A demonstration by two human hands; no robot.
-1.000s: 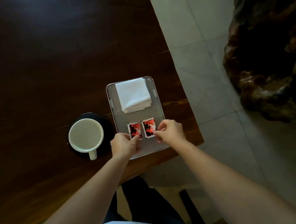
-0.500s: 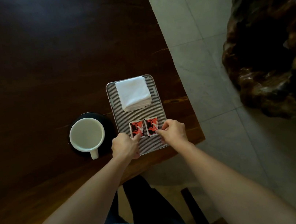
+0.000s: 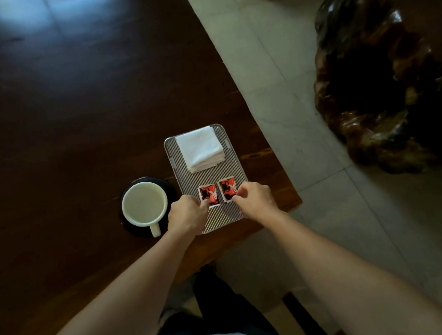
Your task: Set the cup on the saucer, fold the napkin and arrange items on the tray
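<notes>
Head view: nearest the camera, both bare forearms reach out over the table point(image 3: 51, 135) edge to the near end of the tray point(image 3: 223, 220). The left hand point(image 3: 188, 215) is curled, its fingertips pinched on the near left corner of the left packet point(image 3: 208, 195); the right hand point(image 3: 254, 199) is likewise curled, thumb and forefinger nipping the near right corner of the right packet point(image 3: 228, 188). Both grips look closed on the packets, though the fingertips hide the exact contact. The two red-and-black packets lie flat, side by side, just apart, roughly square to the tray's ribbed metal surface. To the left of the left hand, just beside the tray, the pale cup point(image 3: 145, 204) sits upright on the dark saucer point(image 3: 170, 188), handle pointing toward the person; its inside looks pale, and whether it holds anything I cannot tell. Beyond the packets, at the tray's far end, the white napkin point(image 3: 200, 149) lies folded into a thick square, layered edges facing the hands. By my reading the task is almost finished: cup on saucer, napkin folded and placed, packets on the tray. What seems left is a last straightening of the packets and letting go; whether the cup and saucer belong on the tray as well is unclear.
</notes>
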